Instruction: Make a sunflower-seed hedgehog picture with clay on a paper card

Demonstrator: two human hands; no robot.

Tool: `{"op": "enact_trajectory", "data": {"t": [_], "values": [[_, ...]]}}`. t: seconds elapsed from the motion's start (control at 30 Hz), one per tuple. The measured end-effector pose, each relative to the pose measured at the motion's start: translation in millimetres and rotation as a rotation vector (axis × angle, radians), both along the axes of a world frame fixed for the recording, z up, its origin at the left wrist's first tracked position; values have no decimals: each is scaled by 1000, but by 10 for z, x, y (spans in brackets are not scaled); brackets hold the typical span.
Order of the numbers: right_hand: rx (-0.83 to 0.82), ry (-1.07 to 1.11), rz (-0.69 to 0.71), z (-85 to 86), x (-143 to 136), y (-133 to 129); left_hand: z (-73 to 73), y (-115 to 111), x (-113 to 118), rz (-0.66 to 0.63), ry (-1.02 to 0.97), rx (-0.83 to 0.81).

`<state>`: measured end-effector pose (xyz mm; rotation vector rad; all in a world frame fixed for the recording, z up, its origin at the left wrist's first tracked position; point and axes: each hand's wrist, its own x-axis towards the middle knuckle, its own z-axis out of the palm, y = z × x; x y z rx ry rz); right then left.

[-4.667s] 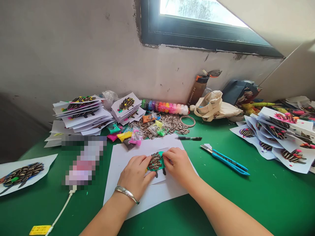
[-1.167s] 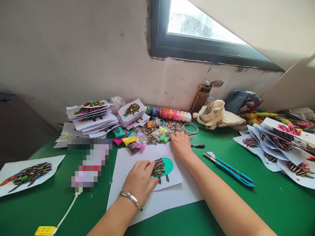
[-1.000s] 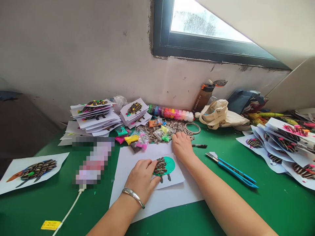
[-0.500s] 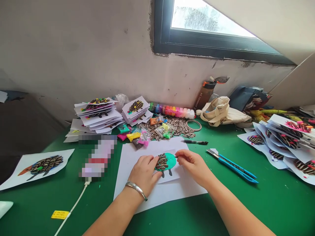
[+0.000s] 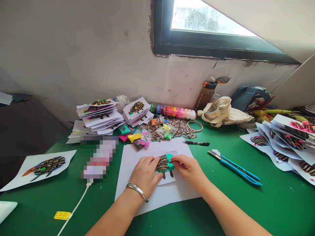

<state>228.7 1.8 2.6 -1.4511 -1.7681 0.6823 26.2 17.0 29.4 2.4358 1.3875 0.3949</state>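
A white card (image 5: 169,179) lies on a larger white sheet (image 5: 157,203). On it, a rounded patch of teal clay (image 5: 170,166) is partly covered with striped sunflower seeds (image 5: 162,163), with two dark legs drawn below. My left hand (image 5: 145,172), a silver bangle at its wrist, rests on the card's left side, fingers stretched and thumb apart, touching the seeded edge. Over the right part of the teal clay, my right hand (image 5: 185,166) is closed in a pinch. Its fingertips hold a sunflower seed, mostly hidden, against the clay.
Loose seeds (image 5: 180,126), clay packets (image 5: 135,136) and a tape roll (image 5: 195,126) lie behind the sheet. A pen (image 5: 197,143) and blue cutter (image 5: 237,168) are right. Card stacks (image 5: 103,118) stand left and right (image 5: 283,144). A bottle (image 5: 205,95) leans against the wall.
My right hand has moved left with the seed, from the clay's right edge onto the clay. My left hand holds its place on the card; the whole view has shifted slightly.
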Motion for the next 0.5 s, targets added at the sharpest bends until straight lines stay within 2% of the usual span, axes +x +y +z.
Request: {"op": "enact_trajectory", "data": {"t": [0.2,0.5], "values": [[71,-105,31,-7,25,16,2,-4,2,5,-15,-2],[77,-134,49,33,29,3,10,-10,5,6,-1,-6]]}}
